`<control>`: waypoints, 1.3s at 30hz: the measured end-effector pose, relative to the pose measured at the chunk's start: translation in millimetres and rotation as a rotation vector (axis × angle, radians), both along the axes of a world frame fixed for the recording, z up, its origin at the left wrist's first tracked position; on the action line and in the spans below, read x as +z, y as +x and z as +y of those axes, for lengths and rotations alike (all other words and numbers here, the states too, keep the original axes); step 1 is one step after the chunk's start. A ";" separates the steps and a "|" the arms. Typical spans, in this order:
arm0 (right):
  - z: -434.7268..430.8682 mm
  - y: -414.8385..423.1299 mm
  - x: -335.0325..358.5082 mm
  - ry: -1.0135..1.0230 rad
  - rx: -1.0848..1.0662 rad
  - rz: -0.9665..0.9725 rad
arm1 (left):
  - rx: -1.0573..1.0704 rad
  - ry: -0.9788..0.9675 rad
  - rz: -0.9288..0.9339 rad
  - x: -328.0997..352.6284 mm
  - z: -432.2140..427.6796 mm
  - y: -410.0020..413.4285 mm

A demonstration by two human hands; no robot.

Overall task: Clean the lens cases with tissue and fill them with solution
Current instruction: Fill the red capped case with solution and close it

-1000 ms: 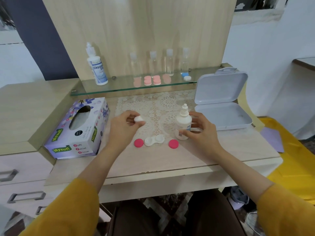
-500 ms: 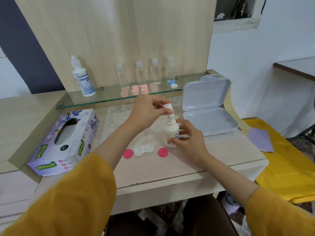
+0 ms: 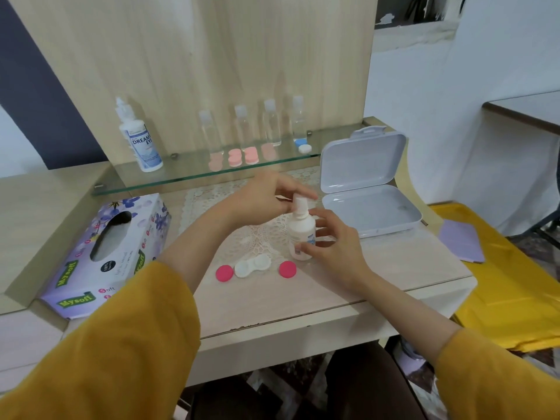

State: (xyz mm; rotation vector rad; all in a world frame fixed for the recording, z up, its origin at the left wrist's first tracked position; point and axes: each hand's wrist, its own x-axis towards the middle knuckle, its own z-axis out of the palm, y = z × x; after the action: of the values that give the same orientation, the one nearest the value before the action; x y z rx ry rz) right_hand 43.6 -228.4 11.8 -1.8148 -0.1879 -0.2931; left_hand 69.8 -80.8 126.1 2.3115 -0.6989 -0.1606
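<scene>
A small white plastic solution bottle [image 3: 300, 234] is showing a smooth, faintly glossy skin, while the white moulded-plastic lens case [image 3: 253, 265] and two pink round plastic caps [image 3: 224, 273] [image 3: 287, 269] are looking matt. A cream lace doily [image 3: 212, 201] is spreading openwork cloth over the pale wood-grain laminate tabletop [image 3: 394, 268], which is looking matt and is roughening along its chipped front edge. A clear glass shelf [image 3: 181, 174] is catching reflections. The purple flowered cardboard tissue box [image 3: 75, 283] is gleaming slightly, the pale grey hinged plastic box [image 3: 363, 159] is looking satin-smooth, a yellow sheet [image 3: 515, 298] is shining, and mustard cloth sleeves [image 3: 121, 359] are looking soft and matt.
</scene>
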 end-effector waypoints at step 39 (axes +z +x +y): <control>0.9 7.8 0.9 -0.104 -0.006 -0.013 | 0.193 -0.083 -0.133 -13.8 22.2 7.7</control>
State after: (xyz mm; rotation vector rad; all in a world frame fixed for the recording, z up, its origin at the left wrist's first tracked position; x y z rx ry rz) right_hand 51.4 -227.5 12.7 -1.9171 -0.2104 -0.3045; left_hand 77.5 -58.6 112.4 2.3095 -0.5327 0.1094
